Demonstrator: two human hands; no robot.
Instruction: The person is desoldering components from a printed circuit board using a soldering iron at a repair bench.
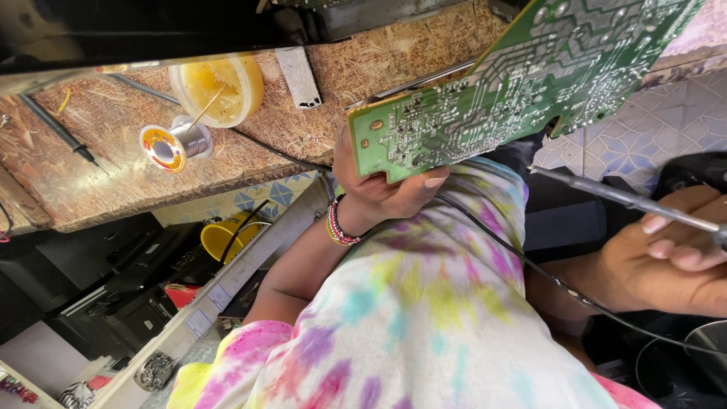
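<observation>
From my remote seat, left to right: a solder spool point(174, 142) and a yellow tub of flux point(217, 88) sit on the rough tabletop point(91, 174). My left hand point(376, 191), beaded bracelet point(337, 225) at the wrist, grips the lower corner of a green circuit board point(522, 72), solder side up and tilted over the tabletop's edge. My right hand point(674, 254) is closed around a soldering iron point(621, 198), its cable point(522, 261) trailing across my tie-dye shirt point(432, 326).

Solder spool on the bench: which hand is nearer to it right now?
Left. The left hand grips the lower edge of the green circuit board, a short way right of the solder spool. The right hand holds the soldering iron at the far right.
</observation>
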